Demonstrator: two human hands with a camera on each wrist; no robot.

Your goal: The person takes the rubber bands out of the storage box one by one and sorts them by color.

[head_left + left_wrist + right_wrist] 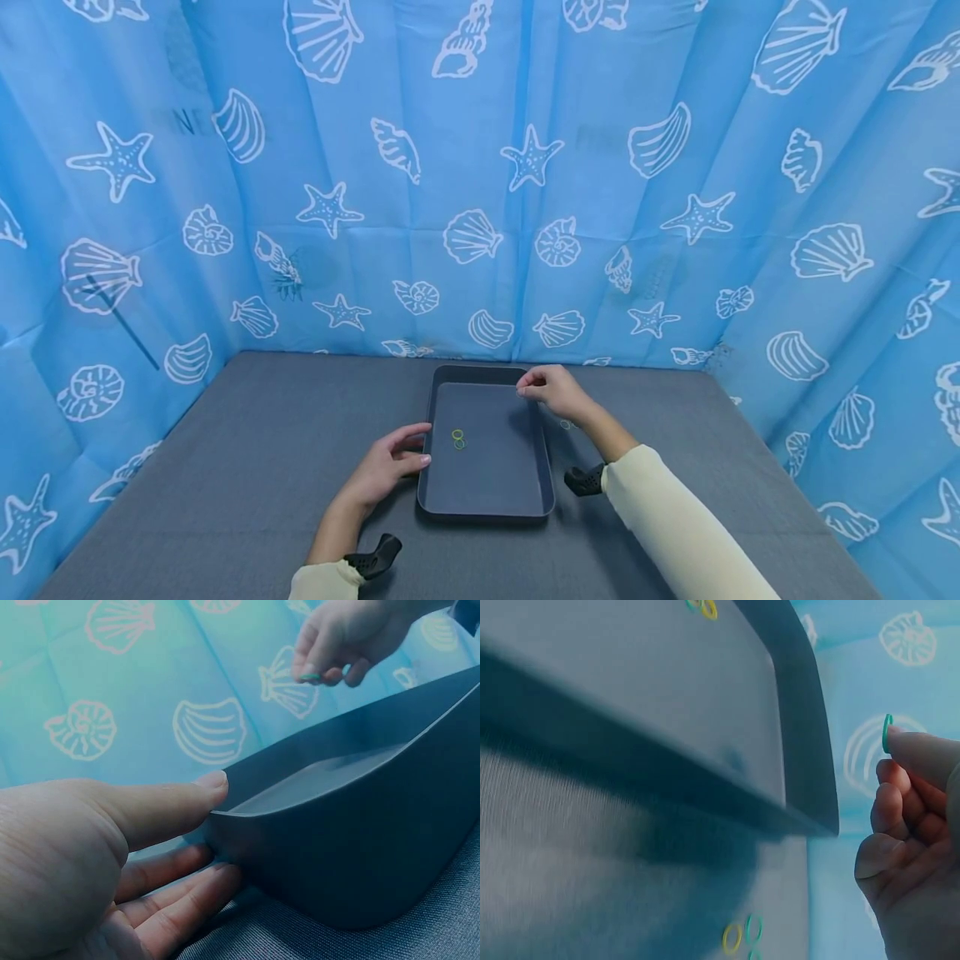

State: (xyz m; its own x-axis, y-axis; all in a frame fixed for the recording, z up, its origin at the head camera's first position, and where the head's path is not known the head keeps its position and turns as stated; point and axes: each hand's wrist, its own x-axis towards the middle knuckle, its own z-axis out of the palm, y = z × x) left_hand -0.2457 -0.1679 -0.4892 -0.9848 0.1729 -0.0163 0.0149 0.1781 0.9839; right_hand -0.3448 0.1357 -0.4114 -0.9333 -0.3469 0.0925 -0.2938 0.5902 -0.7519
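Faint lettering [193,122] stands on the blue curtain [480,187] at the upper left; only an "N" is legible, the rest too faint to read.

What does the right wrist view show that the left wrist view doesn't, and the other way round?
Only the right wrist view shows yellow and green rings inside the tray, plus more loose rings on the tabletop.

Only the left wrist view shows the left hand, its thumb at the tray's rim.

Both show the tray, the right hand pinching a small green ring, some tabletop and the shell-patterned curtain.
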